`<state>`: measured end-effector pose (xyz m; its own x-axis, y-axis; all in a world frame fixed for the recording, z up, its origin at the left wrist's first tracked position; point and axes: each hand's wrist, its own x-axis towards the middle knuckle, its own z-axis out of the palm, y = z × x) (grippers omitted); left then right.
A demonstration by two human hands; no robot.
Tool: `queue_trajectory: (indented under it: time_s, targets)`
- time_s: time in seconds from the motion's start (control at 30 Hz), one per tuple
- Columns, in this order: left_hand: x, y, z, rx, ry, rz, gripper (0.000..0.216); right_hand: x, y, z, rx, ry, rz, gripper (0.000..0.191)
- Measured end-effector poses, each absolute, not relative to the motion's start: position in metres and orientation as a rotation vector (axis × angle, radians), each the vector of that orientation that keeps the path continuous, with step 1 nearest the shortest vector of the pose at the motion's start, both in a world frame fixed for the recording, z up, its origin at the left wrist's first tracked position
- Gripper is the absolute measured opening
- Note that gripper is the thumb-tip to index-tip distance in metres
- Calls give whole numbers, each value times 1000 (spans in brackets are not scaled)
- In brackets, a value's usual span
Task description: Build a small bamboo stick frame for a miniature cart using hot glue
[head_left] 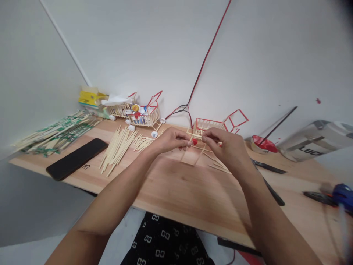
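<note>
Above the middle of the table, both hands are closed in a pinch at a small frame of thin wooden sticks (196, 135). My left hand (173, 140) grips its left side with thumb and fingertips. On the other side, my right hand (224, 142) pinches it, fingertips partly hidden. A red cap (194, 141) shows between the hands; whether it touches the frame I cannot tell. Just behind stands a miniature stick cart (209, 123) with red-painted edges and handle, partly covered by my right hand. Loose sticks (219, 165) lie beneath that hand.
Cut sticks (117, 149) lie left of centre, near a black phone (77, 158) and packaged chopsticks (60, 132). Another miniature cart (147, 116) holds bottle caps. At right are a bowl of red paint (263, 144), a tipped bucket (311, 143) and a dark blade-like strip (270, 166).
</note>
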<state>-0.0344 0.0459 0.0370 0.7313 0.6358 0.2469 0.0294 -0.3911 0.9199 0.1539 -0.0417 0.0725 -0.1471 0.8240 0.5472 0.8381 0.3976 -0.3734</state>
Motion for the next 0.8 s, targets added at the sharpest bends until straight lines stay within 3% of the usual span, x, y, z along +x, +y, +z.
queue_trajectory:
  time_s: [0.8]
  targets:
    - [-33,46,37,1865,485,726,30,154,-41,61,-1349,-1946,-190,5]
